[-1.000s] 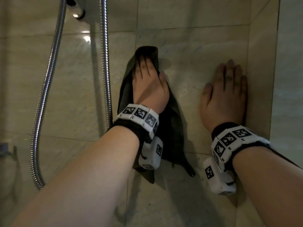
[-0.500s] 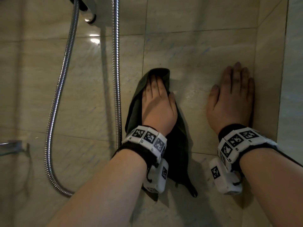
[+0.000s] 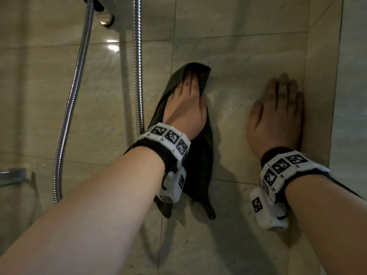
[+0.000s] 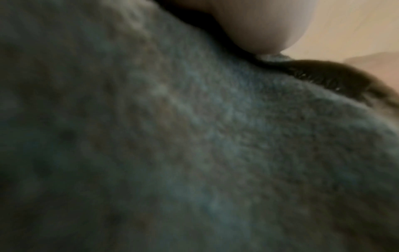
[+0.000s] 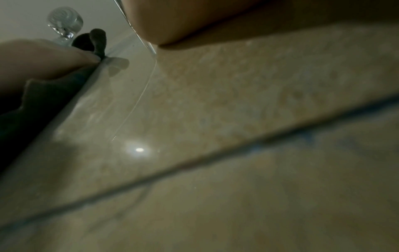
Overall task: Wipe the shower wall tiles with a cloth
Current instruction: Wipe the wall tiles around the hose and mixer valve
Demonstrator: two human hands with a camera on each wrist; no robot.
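A dark green cloth (image 3: 198, 161) hangs flat against the beige wall tiles (image 3: 238, 62). My left hand (image 3: 187, 102) presses on the cloth's upper part with straight fingers, and the cloth's top edge folds over the fingertips. To its right, my right hand (image 3: 278, 112) lies flat and bare on the tile beside the wall corner. In the left wrist view the cloth (image 4: 194, 145) fills the frame under the thumb (image 4: 270, 25). From the right wrist I see glossy tile (image 5: 237, 102), with the cloth (image 5: 43, 105) at the left.
A metal shower hose (image 3: 75, 96) loops down on the left, and a second run of hose (image 3: 138, 66) hangs just left of the cloth. A small shelf (image 3: 12, 175) sticks out at the far left. The wall corner (image 3: 306, 96) lies right of my right hand.
My left hand slid the cloth down the tile, then back up again. The right hand has stayed flat in the same spot on the wall.
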